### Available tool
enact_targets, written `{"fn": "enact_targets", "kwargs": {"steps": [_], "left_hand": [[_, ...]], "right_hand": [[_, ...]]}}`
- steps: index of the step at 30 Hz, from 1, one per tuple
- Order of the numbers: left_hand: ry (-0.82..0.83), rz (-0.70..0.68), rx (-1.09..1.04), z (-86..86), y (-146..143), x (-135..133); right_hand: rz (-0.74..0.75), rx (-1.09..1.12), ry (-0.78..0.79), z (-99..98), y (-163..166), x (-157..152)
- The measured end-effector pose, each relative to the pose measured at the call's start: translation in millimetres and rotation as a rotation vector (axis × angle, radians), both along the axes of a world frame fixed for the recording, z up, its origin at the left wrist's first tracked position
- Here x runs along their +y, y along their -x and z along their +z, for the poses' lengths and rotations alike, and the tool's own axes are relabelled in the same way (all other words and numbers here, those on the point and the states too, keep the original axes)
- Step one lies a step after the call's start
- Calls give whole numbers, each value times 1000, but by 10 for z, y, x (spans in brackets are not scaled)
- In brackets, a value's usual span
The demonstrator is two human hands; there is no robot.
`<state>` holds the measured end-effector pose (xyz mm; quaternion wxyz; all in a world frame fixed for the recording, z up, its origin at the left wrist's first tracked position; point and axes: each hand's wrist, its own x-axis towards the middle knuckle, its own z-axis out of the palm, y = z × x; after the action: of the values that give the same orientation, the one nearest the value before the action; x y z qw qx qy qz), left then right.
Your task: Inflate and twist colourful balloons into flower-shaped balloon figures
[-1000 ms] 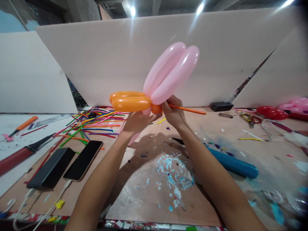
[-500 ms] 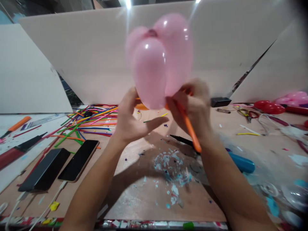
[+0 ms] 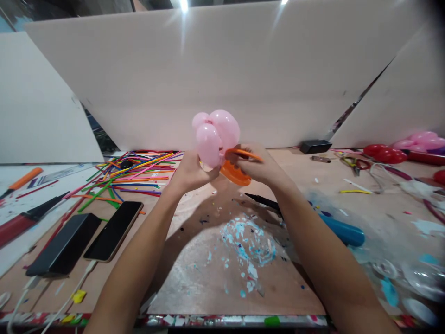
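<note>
A cluster of pink balloons (image 3: 208,141), twisted into several bubbles, is held up in front of me above the table. My left hand (image 3: 192,172) grips it from below on the left, thumb toward the middle. On the right, my right hand (image 3: 252,163) has its fingers wrapped round an orange balloon (image 3: 236,174). That balloon has a rounded inflated part below the fingers and a thin limp end sticking out to the right. Where the orange balloon meets the pink cluster is partly hidden by my fingers.
Many uninflated balloons (image 3: 139,174) lie at the back left. Nearer are a phone (image 3: 114,232), a dark box (image 3: 64,245) and a red-handled balloon pump (image 3: 21,225). A black-tipped blue pump (image 3: 342,230), scissors (image 3: 356,164) and red balloons (image 3: 385,154) lie on the right. Paint-like scraps (image 3: 250,241) cover the middle.
The pink cluster has moved down and away from me, with both hands farther out. My left hand has closed in on it. The orange balloon's thin end has swung from pointing down to pointing right.
</note>
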<state>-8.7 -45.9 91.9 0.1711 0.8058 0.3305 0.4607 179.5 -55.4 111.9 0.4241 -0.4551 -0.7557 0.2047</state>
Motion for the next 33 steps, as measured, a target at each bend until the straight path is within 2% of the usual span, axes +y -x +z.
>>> {"fn": "enact_targets", "kwargs": {"steps": [3, 5, 9, 14, 17, 19, 23, 27, 29, 32, 33], "left_hand": [[-9, -73, -2, -147, -101, 76], [25, -79, -123, -223, -169, 124], [61, -52, -233, -251, -216, 156], [121, -115, -315, -200, -196, 124], [118, -108, -272, -184, -175, 119], [99, -57, -234, -169, -149, 120], [100, 44, -215, -114, -85, 116], [129, 20, -287, -59, -77, 70], [98, 49, -307, -50, -106, 36], [-11, 116, -336, -58, -147, 11], [-38, 121, -351, -63, -150, 17]], "right_hand": [[-68, 12, -301, 30, 67, -61], [-54, 18, -371, 45, 97, -88], [46, 89, -300, 17, 62, -33], [61, 241, -250, -56, 2, 56], [21, 160, -267, -55, 17, 25], [31, 51, -281, -27, 20, -10], [212, -133, -262, 69, -30, -73], [372, -89, -146, 106, -7, -137], [290, -32, -181, 75, 67, -151], [51, 58, -313, 3, 146, -101], [16, 123, -329, -16, 140, -63]]}}
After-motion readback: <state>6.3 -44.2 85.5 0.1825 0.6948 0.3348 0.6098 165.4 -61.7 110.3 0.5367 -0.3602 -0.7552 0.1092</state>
